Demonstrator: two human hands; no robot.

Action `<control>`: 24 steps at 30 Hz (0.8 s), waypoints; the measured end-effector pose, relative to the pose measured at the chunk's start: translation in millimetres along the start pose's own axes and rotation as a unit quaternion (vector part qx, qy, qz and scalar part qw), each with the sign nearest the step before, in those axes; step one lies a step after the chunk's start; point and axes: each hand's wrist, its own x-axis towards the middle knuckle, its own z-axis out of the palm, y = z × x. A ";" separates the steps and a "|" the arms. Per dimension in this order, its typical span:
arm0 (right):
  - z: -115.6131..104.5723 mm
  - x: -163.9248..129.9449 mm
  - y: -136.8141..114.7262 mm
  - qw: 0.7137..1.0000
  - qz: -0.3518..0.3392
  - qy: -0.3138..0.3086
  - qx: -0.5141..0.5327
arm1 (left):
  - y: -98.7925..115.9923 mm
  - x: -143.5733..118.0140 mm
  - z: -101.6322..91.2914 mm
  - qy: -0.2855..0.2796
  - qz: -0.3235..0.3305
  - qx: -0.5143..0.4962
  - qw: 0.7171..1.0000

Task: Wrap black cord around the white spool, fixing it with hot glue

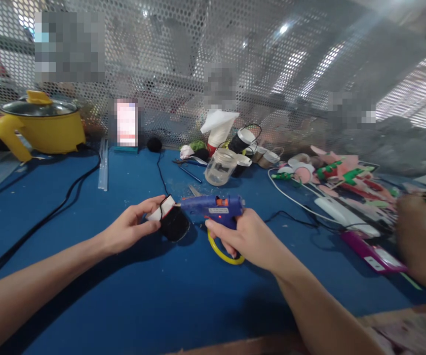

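Hands meet near the middle of a blue table. Left hand pinches a black round piece with a white tab; its underside is hidden. Right hand grips a blue glue gun, nozzle touching the tab. Another person's hand blurs at the right edge.

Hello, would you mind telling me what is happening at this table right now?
A person at a blue table holds a small black and white piece in the left hand and a blue glue gun in the right hand, its nozzle at the piece. Another person's hand rests at the right, near a pile of felt shapes.
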 end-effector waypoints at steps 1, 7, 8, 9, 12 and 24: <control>-0.3 0.5 0.1 1.000 0.002 0.003 -0.001 | 0.0 0.0 0.1 0.001 0.000 -0.001 1.000; -0.5 -0.4 -0.7 1.000 -0.009 -0.010 0.000 | -0.9 -0.4 0.0 0.000 0.010 0.007 1.000; -0.5 -0.5 -0.7 1.000 -0.010 -0.013 0.001 | -1.2 -0.4 -0.2 -0.001 0.010 0.009 1.000; -0.6 -0.4 -0.7 1.000 -0.009 -0.016 0.002 | -1.5 -0.4 -0.4 -0.002 0.010 0.011 1.000; -0.9 -0.3 -0.8 1.000 -0.004 -0.020 0.008 | -2.2 -0.5 -0.5 -0.003 0.010 0.010 1.000; -1.8 2.3 -1.5 1.000 0.007 -0.009 0.023 | 1.5 0.2 0.1 0.001 0.006 0.005 1.000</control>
